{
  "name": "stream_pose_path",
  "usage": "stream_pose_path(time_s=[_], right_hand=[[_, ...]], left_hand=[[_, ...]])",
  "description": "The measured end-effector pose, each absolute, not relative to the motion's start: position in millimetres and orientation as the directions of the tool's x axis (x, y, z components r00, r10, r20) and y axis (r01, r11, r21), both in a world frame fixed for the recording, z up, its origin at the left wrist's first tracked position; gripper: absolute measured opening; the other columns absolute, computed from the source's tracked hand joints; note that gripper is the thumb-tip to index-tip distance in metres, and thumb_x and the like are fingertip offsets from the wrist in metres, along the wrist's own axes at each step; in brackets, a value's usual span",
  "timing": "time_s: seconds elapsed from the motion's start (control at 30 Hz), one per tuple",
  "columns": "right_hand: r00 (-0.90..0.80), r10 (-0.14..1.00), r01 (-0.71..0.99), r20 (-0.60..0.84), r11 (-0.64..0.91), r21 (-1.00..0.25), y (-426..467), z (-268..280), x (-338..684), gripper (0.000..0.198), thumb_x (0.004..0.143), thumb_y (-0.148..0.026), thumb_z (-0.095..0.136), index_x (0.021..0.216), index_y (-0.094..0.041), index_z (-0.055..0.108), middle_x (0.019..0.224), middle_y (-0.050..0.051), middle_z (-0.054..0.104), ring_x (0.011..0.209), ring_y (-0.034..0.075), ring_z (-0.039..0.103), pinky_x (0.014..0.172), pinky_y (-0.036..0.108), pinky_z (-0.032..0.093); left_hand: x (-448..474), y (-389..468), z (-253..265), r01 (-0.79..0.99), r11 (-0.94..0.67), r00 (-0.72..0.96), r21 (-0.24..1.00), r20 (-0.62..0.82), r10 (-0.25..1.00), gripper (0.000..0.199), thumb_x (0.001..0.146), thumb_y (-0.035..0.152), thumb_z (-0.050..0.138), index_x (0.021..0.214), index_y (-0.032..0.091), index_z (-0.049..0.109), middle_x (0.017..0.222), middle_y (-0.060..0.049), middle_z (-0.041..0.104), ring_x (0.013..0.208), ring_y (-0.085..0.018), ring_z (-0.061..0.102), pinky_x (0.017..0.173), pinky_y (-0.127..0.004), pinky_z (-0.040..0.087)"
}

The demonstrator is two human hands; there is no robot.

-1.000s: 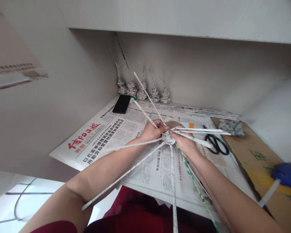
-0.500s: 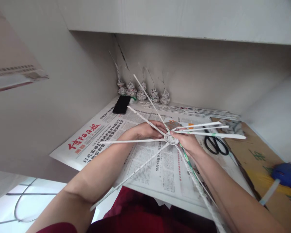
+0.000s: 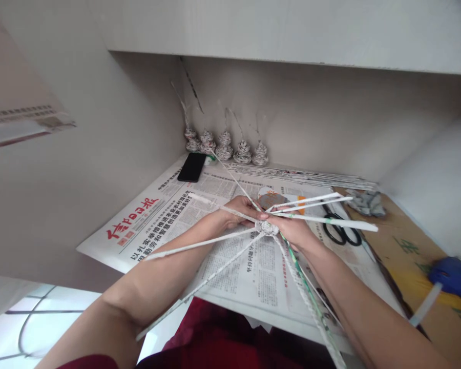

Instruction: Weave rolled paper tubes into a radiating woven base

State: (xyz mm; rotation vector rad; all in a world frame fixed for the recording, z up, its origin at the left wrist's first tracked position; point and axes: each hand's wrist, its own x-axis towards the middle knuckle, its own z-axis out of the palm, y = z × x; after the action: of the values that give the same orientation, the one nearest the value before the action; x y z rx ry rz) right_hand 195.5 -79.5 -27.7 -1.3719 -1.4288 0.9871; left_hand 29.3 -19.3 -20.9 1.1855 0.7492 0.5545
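Observation:
A small woven paper piece (image 3: 268,228) made of rolled newspaper strips is held between my two hands above the newspaper (image 3: 230,266). Long paper strips fan out from its round centre, to the left, to the right and down past my forearms. My left hand (image 3: 238,211) is closed at its far left side, its fingertips partly hidden behind the strips. With thumb on top, my right hand (image 3: 294,229) pinches the right edge of the centre; its other fingers are beneath. One strip (image 3: 205,243) crosses over my left forearm.
Several gourd-shaped woven paper pieces (image 3: 225,146) stand along the back wall. A black phone (image 3: 192,167) lies near them, beside a bundle of paper sticks (image 3: 303,177). Black-handled scissors (image 3: 341,230), cardboard (image 3: 403,246) and a blue glue gun (image 3: 453,277) are at the right.
The woven centre has shifted slightly down and left and tilted. The left strips have swung downward, one now crossing my left forearm. Both hands keep hold.

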Motion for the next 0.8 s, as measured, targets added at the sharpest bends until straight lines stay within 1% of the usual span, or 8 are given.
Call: stream_pose_path(time_s=[0.13, 0.3, 0.4, 0.5, 0.6, 0.7, 0.73, 0.8], right_hand=[[0.037, 0.999, 0.191, 0.009, 0.002, -0.982, -77.3, -30.3, 198.1, 0.019, 0.065, -0.034, 0.071, 0.068, -0.017, 0.063, 0.064, -0.001, 0.060, 0.063, 0.015, 0.054, 0.060, 0.028, 0.041], [-0.001, 0.999, 0.144, -0.040, -0.040, -0.989, -74.5, -27.2, 200.9, 0.014, 0.062, -0.027, 0.071, 0.068, -0.018, 0.063, 0.061, -0.002, 0.060, 0.059, 0.014, 0.055, 0.058, 0.027, 0.041], [0.071, 0.995, 0.104, -0.064, -0.071, -0.992, -75.8, -17.6, 200.7, 0.014, 0.060, -0.024, 0.070, 0.072, -0.017, 0.066, 0.063, -0.001, 0.063, 0.060, 0.015, 0.058, 0.057, 0.026, 0.042], [0.155, 0.985, 0.043, -0.073, -0.081, -0.996, -78.6, -2.5, 202.8, 0.019, 0.064, -0.028, 0.068, 0.078, -0.016, 0.069, 0.067, 0.002, 0.066, 0.061, 0.016, 0.060, 0.051, 0.025, 0.042], [0.334, 0.940, -0.012, 0.068, 0.076, -0.997, -79.8, 12.7, 209.5, 0.027, 0.067, -0.034, 0.071, 0.085, -0.015, 0.069, 0.075, 0.004, 0.067, 0.061, 0.015, 0.062, 0.043, 0.021, 0.037], [0.557, 0.784, 0.030, 0.273, 0.310, -0.950, -78.6, 24.2, 218.4, 0.031, 0.067, -0.034, 0.075, 0.091, -0.016, 0.065, 0.075, 0.001, 0.065, 0.052, 0.011, 0.059, 0.036, 0.019, 0.030], [0.592, 0.745, 0.042, 0.309, 0.354, -0.934, -78.1, 27.0, 221.0, 0.031, 0.068, -0.034, 0.075, 0.091, -0.016, 0.064, 0.076, 0.001, 0.066, 0.050, 0.010, 0.059, 0.035, 0.019, 0.029], [0.610, 0.726, 0.017, 0.318, 0.389, -0.921, -77.4, 31.3, 224.9, 0.031, 0.069, -0.037, 0.075, 0.090, -0.016, 0.063, 0.080, 0.002, 0.067, 0.047, 0.010, 0.059, 0.034, 0.019, 0.027]], left_hand=[[31.2, -19.9, -22.3, -0.011, 0.247, 0.574, 0.969, -0.196, 0.795, 0.048, 0.041, 0.035, 0.090, 0.069, 0.011, 0.060, 0.056, 0.001, 0.060, 0.048, -0.009, 0.054, 0.043, -0.019, 0.043], [30.9, -18.9, -25.9, -0.028, 0.214, 0.573, 0.976, -0.160, 0.804, 0.046, 0.044, 0.035, 0.089, 0.072, 0.012, 0.062, 0.057, 0.001, 0.061, 0.048, -0.010, 0.056, 0.045, -0.020, 0.044], [29.6, -17.4, -28.4, -0.025, 0.195, 0.601, 0.980, -0.141, 0.787, 0.047, 0.046, 0.035, 0.089, 0.080, 0.011, 0.067, 0.062, -0.001, 0.065, 0.052, -0.012, 0.059, 0.049, -0.023, 0.047], [29.2, -16.5, -30.6, -0.027, 0.145, 0.630, 0.989, -0.096, 0.771, 0.043, 0.048, 0.036, 0.087, 0.078, 0.010, 0.070, 0.063, -0.002, 0.064, 0.053, -0.012, 0.058, 0.049, -0.022, 0.046], [30.3, -17.3, -31.5, -0.027, 0.094, 0.625, 0.995, -0.057, 0.779, 0.037, 0.050, 0.032, 0.086, 0.074, 0.009, 0.070, 0.062, -0.003, 0.064, 0.051, -0.011, 0.056, 0.046, -0.021, 0.043], [31.9, -19.4, -30.0, 0.021, 0.058, 0.603, 0.998, -0.059, 0.795, 0.030, 0.051, 0.026, 0.084, 0.070, 0.008, 0.069, 0.059, -0.003, 0.063, 0.050, -0.011, 0.056, 0.047, -0.022, 0.044], [32.3, -20.2, -29.0, 0.032, 0.055, 0.600, 0.998, -0.064, 0.797, 0.028, 0.051, 0.025, 0.083, 0.069, 0.009, 0.069, 0.058, -0.003, 0.063, 0.050, -0.011, 0.056, 0.048, -0.022, 0.044], [32.9, -22.3, -26.3, 0.043, 0.064, 0.613, 0.997, -0.077, 0.786, 0.026, 0.052, 0.024, 0.082, 0.069, 0.009, 0.069, 0.057, -0.002, 0.062, 0.049, -0.011, 0.056, 0.048, -0.022, 0.045]])
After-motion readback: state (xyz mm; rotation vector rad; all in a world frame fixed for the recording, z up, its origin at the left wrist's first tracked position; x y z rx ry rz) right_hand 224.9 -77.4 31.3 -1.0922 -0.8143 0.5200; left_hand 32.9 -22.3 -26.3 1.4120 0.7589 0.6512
